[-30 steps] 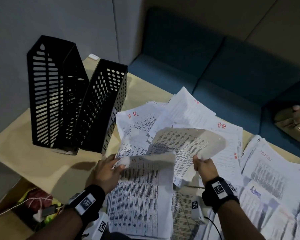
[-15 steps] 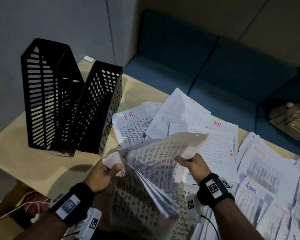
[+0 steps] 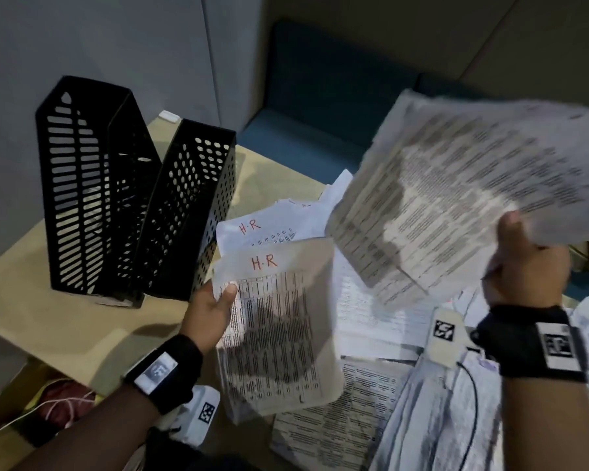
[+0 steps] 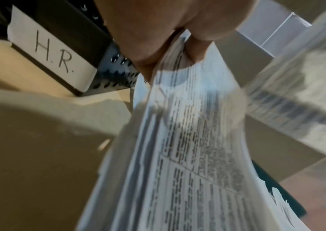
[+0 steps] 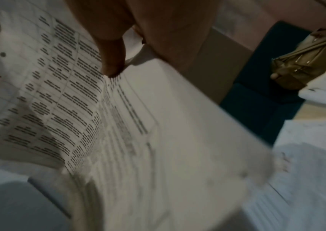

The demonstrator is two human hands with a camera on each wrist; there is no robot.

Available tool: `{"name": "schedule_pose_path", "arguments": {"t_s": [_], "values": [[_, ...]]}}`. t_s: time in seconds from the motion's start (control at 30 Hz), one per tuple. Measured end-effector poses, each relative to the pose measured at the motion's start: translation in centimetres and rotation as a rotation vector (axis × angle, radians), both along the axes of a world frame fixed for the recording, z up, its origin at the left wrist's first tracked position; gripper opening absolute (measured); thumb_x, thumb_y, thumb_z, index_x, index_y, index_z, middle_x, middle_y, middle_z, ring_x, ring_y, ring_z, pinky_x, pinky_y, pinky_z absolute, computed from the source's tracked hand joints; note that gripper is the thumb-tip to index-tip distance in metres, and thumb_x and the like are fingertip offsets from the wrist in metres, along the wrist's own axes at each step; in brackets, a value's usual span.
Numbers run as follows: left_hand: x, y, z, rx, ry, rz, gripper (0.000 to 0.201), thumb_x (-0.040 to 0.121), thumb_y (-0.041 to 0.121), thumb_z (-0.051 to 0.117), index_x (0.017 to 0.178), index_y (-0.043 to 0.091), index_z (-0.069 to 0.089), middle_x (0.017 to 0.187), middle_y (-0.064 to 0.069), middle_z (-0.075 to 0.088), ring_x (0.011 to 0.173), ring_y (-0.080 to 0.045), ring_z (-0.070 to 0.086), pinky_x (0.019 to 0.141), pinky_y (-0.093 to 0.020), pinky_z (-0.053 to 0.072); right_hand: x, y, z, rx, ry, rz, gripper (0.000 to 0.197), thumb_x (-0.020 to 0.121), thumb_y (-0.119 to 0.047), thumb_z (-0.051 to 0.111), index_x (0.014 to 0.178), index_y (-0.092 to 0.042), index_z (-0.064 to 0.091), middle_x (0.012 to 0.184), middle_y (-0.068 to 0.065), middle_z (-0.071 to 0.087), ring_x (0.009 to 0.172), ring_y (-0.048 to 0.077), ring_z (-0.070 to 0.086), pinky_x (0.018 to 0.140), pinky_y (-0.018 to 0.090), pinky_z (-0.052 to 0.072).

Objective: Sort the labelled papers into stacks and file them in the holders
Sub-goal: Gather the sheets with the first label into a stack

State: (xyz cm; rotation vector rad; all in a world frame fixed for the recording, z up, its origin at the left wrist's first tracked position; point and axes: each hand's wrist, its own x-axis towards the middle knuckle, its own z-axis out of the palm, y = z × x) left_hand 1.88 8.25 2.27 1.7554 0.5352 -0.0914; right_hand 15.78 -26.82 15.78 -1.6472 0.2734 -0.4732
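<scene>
My left hand (image 3: pixel 218 297) pinches a stack of printed sheets (image 3: pixel 279 331) by its left edge; the top sheet is marked "H.R" in red. The left wrist view shows thumb and fingers (image 4: pixel 177 46) clamped on that stack (image 4: pixel 187 148). My right hand (image 3: pixel 524 260) grips a single printed sheet (image 3: pixel 473 185) and holds it high, blurred, over the loose papers (image 3: pixel 381 321). In the right wrist view a finger (image 5: pixel 114 51) presses on that sheet (image 5: pixel 118 117). Two black holders (image 3: pixel 99 198) (image 3: pixel 191 212) stand at the left; one carries a white "H.R." label (image 4: pixel 53 53).
More sheets marked H.R (image 3: pixel 252 229) and others lie spread over the beige table (image 3: pixel 65 321) to the right. A blue sofa (image 3: pixel 320 96) runs behind the table, with a tan bag (image 5: pixel 304 59) on it. Cables and red items (image 3: pixel 58 399) sit below the table's left edge.
My right hand has lifted its sheet up and to the right, well off the pile. The left hand's stack has turned face up, showing the H.R mark.
</scene>
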Motion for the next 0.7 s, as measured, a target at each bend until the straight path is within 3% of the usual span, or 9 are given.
{"name": "schedule_pose_path", "arguments": {"t_s": [0.07, 0.17, 0.23, 0.3, 0.37, 0.43, 0.57, 0.63, 0.7], "values": [[0.7, -0.4, -0.7, 0.034, 0.045, 0.008, 0.045, 0.101, 0.028, 0.043, 0.13, -0.005, 0.05, 0.119, -0.042, 0.052, 0.109, -0.055, 0.05, 0.1, -0.057, 0.038, 0.2, -1.0, 1.4, -0.049, 0.043, -0.02, 0.02, 0.084, -0.033, 0.065, 0.066, -0.027, 0.058, 0.055, -0.006, 0.053, 0.051, 0.01, 0.048, 0.046, 0.021, 0.04], [1.5, -0.9, -1.6, -0.01, 0.084, -0.014, 0.045, 0.102, 0.027, 0.043, 0.144, 0.011, 0.039, 0.142, -0.013, 0.05, 0.132, -0.032, 0.045, 0.112, -0.047, 0.032, -0.4, -0.9, 0.8, -0.129, 0.144, 0.099, 0.021, 0.091, -0.026, 0.062, 0.07, -0.028, 0.06, 0.048, -0.018, 0.058, 0.043, -0.004, 0.051, 0.044, 0.01, 0.042], [1.8, -0.9, -2.3, -0.043, 0.125, -0.002, 0.045, 0.102, 0.031, 0.042, 0.144, 0.015, 0.039, 0.144, -0.014, 0.048, 0.132, -0.036, 0.043, 0.112, -0.05, 0.032, -1.3, 0.3, -1.5, -0.185, 0.216, 0.197, 0.01, 0.09, -0.02, 0.064, 0.082, -0.015, 0.061, 0.053, -0.011, 0.06, 0.047, 0.003, 0.051, 0.043, 0.013, 0.039], [2.0, -0.8, -2.8, -0.033, 0.163, 0.007, 0.038, 0.101, 0.038, 0.042, 0.133, 0.019, 0.051, 0.132, -0.025, 0.054, 0.122, -0.047, 0.048, 0.103, -0.055, 0.038, -2.5, 2.1, -4.9, -0.259, 0.346, 0.306, 0.012, 0.085, -0.021, 0.07, 0.089, -0.011, 0.065, 0.073, 0.006, 0.066, 0.06, 0.011, 0.058, 0.052, 0.019, 0.044], [2.3, -0.8, -2.8, -0.045, 0.162, 0.0, 0.039, 0.1, 0.038, 0.045, 0.13, 0.017, 0.055, 0.126, -0.029, 0.057, 0.117, -0.048, 0.051, 0.099, -0.055, 0.042, -3.9, 4.1, -8.4, -0.226, 0.488, 0.363, 0.015, 0.083, -0.015, 0.071, 0.094, -0.006, 0.067, 0.082, 0.01, 0.067, 0.058, 0.0, 0.06, 0.052, 0.016, 0.046], [2.5, -0.6, -2.8, -0.055, 0.156, -0.028, 0.037, 0.1, 0.032, 0.046, 0.13, 0.013, 0.056, 0.123, -0.03, 0.058, 0.116, -0.046, 0.051, 0.1, -0.053, 0.042, -5.6, 5.9, -11.9, -0.128, 0.606, 0.406, 0.015, 0.083, -0.009, 0.071, 0.098, -0.005, 0.068, 0.083, 0.003, 0.069, 0.058, -0.007, 0.062, 0.057, 0.014, 0.047], [2.2, -0.4, -2.4, -0.153, 0.221, -0.071, 0.036, 0.102, 0.022, 0.041, 0.136, 0.011, 0.05, 0.11, -0.005, 0.064, 0.106, -0.029, 0.061, 0.087, -0.031, 0.045, -8.0, 8.5, -17.0, -0.024, 0.755, 0.4, 0.016, 0.083, -0.012, 0.071, 0.099, -0.014, 0.068, 0.094, 0.002, 0.073, 0.095, 0.023, 0.068, 0.085, 0.036, 0.051], [1.7, -0.4, -2.1, -0.246, 0.259, -0.002, 0.05, 0.102, 0.039, 0.036, 0.145, 0.014, 0.039, 0.139, 0.0, 0.05, 0.131, -0.024, 0.045, 0.104, -0.033, 0.034, -8.5, 9.1, -17.9, -0.004, 0.764, 0.402, 0.025, 0.083, -0.013, 0.07, 0.108, -0.013, 0.066, 0.101, 0.005, 0.072, 0.099, 0.024, 0.067, 0.092, 0.041, 0.051], [1.1, -0.6, -2.0, -0.318, 0.265, 0.016, 0.065, 0.095, 0.057, 0.035, 0.149, 0.024, 0.028, 0.153, 0.006, 0.031, 0.142, -0.019, 0.029, 0.114, -0.037, 0.022, -9.0, 9.5, -17.9, -0.092, 0.755, 0.477, 0.03, 0.082, -0.008, 0.07, 0.111, -0.011, 0.065, 0.105, 0.007, 0.071, 0.101, 0.026, 0.065, 0.094, 0.044, 0.05]]}}
